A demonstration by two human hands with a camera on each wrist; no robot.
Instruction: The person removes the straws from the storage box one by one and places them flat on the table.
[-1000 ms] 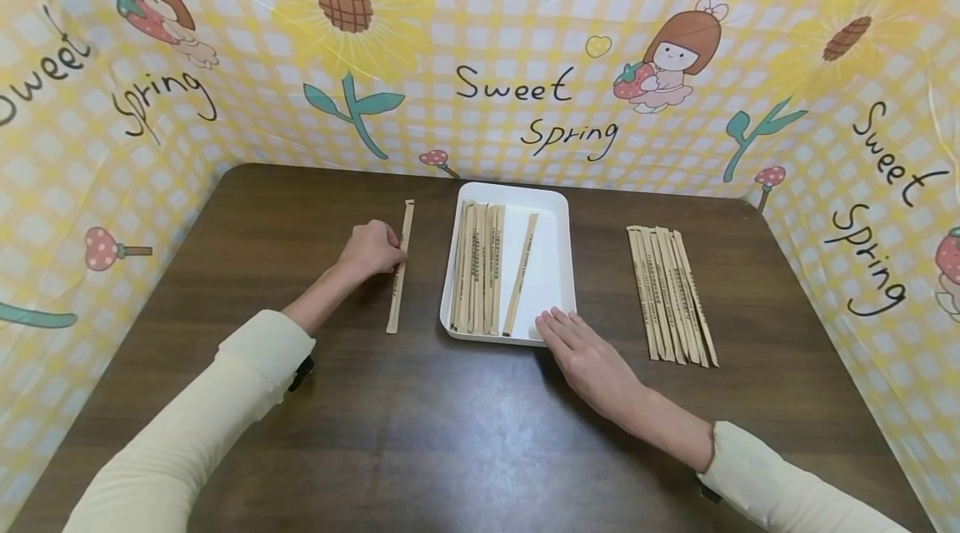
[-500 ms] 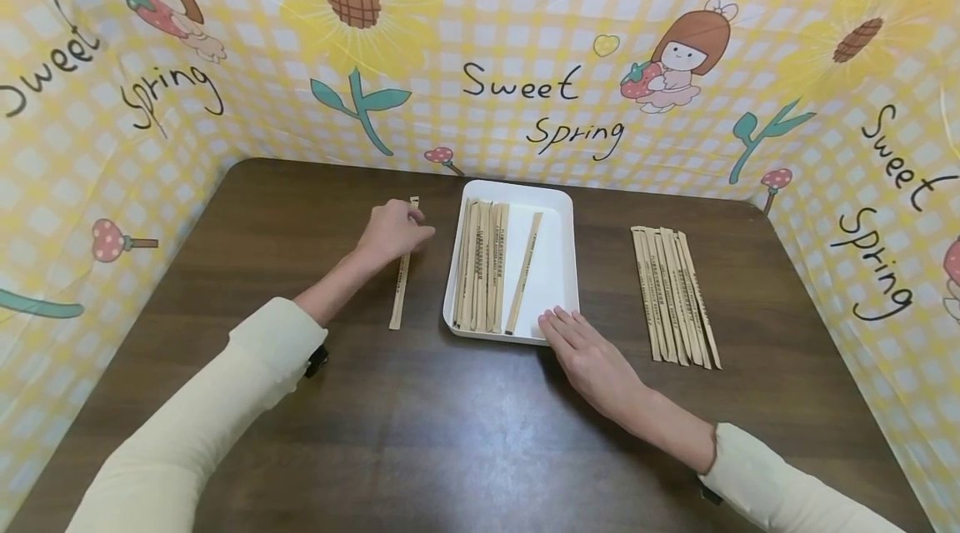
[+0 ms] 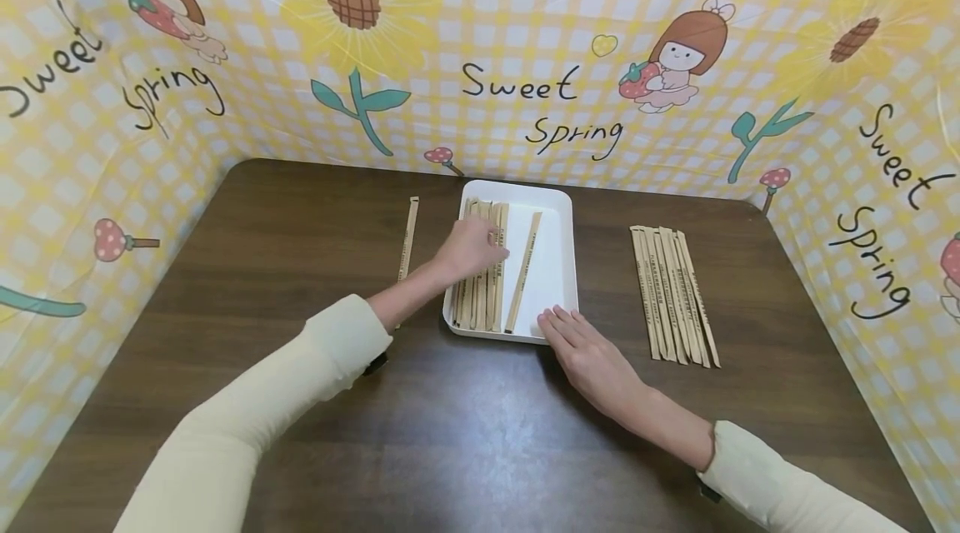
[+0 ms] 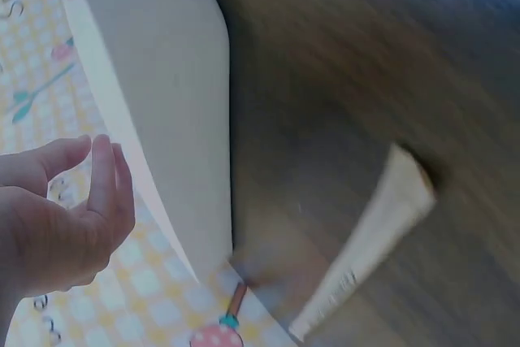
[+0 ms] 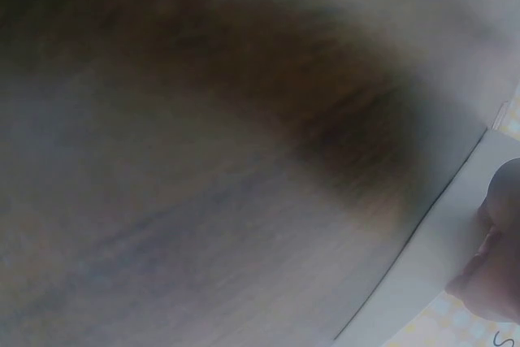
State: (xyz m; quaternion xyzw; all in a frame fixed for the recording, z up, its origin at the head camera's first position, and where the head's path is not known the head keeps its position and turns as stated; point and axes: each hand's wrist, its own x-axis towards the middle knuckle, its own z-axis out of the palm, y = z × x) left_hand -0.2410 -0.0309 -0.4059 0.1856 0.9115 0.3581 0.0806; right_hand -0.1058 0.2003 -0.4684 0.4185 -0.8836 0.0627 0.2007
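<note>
Checked backdrop (image 3: 525, 0), left forearm (image 3: 412, 291) crossing 1 packet (image 3: 408, 237), left hand (image 3: 471, 248) over tray (image 3: 552, 266), right hand (image 3: 592, 362) at rim (image 3: 483, 336); fingers (image 4: 101, 180) released

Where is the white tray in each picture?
Head: the white tray sits near the centre.
Left wrist: its outer wall stands left of centre, reaching the top edge.
Right wrist: only a pale strip shows, lower right.
Shared landmark: the yellow checked cloth.

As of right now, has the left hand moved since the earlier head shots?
Yes. Judged against the white tray, the left hand moved right: from the lone stick beside the tray to over the row of sticks inside.
</note>
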